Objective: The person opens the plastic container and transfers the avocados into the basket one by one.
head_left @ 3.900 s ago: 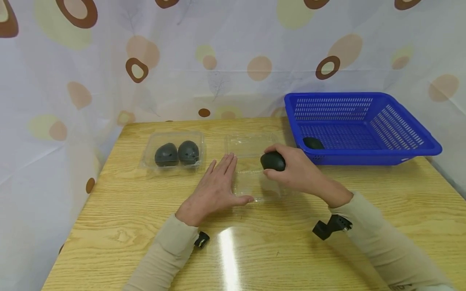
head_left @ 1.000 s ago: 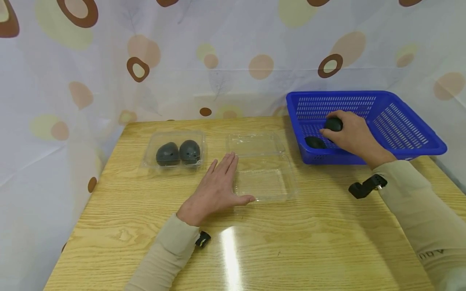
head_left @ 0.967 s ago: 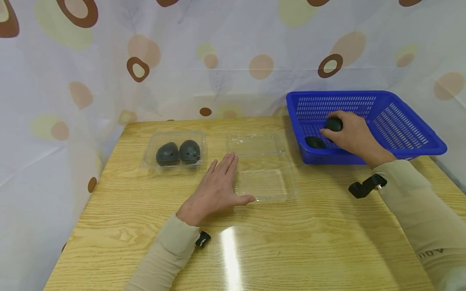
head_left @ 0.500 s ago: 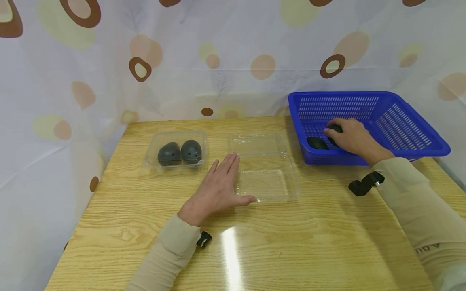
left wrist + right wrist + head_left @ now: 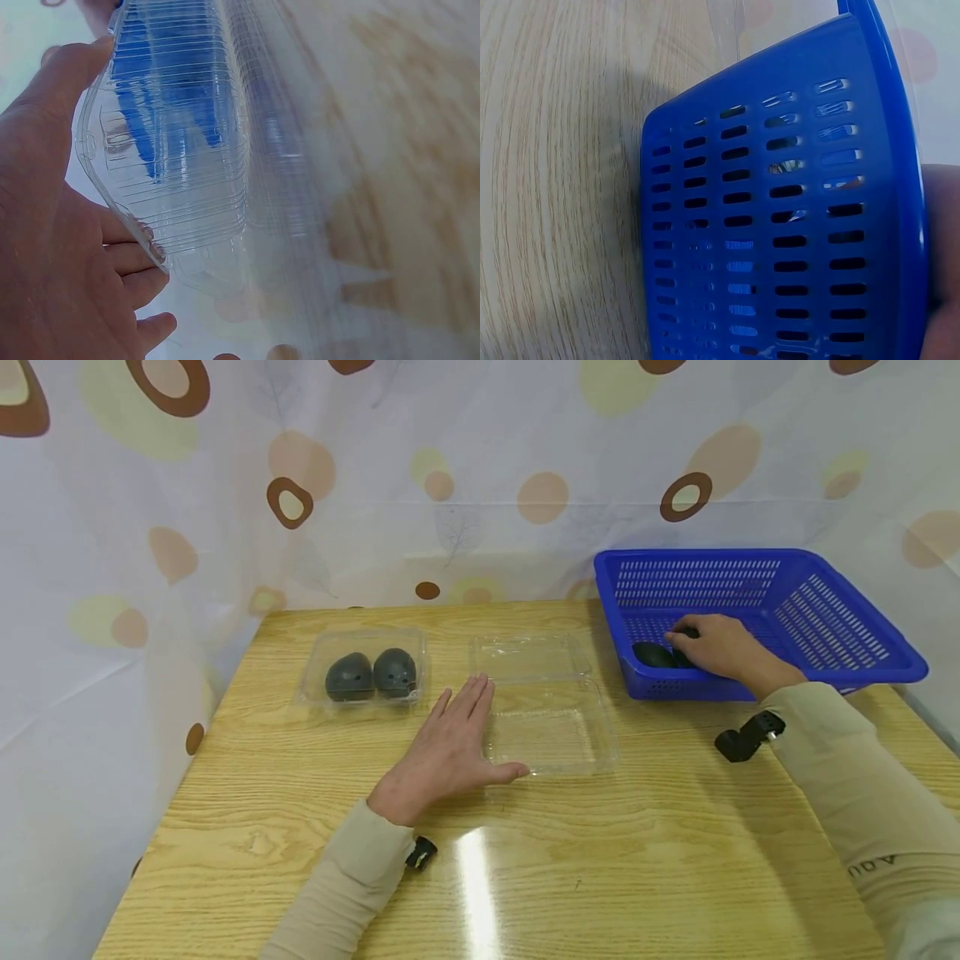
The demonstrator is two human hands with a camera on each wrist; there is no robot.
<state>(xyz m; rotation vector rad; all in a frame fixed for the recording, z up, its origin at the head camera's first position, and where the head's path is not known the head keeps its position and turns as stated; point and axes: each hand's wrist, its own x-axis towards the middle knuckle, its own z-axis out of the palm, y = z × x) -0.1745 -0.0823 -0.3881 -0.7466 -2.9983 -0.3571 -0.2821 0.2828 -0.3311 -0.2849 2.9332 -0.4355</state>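
Observation:
My left hand (image 5: 442, 760) lies along the left edge of an open clear plastic clamshell box (image 5: 543, 742), fingers straight and thumb spread. In the left wrist view the thumb and fingertips touch the rim of the ribbed clamshell. Nothing lies in this box. My right hand (image 5: 716, 643) reaches down into the blue plastic basket (image 5: 757, 687). Its thumb and fingers curl round a dark avocado (image 5: 690, 632), mostly covered by the hand. Another avocado (image 5: 652, 654) lies just left of it. The basket wall (image 5: 780, 210) hides most of the right hand in the right wrist view.
At the left, a second clear clamshell (image 5: 315, 647) holds two avocados (image 5: 349, 677), its lid seemingly down. Both boxes and the basket stand on a wooden table (image 5: 585, 877). A patterned curtain (image 5: 480, 460) hangs behind.
Earliest, the right hand held an avocado over the open clamshell. It then moved right to the basket and has since lowered with the avocado beside the other one. The left hand stayed put.

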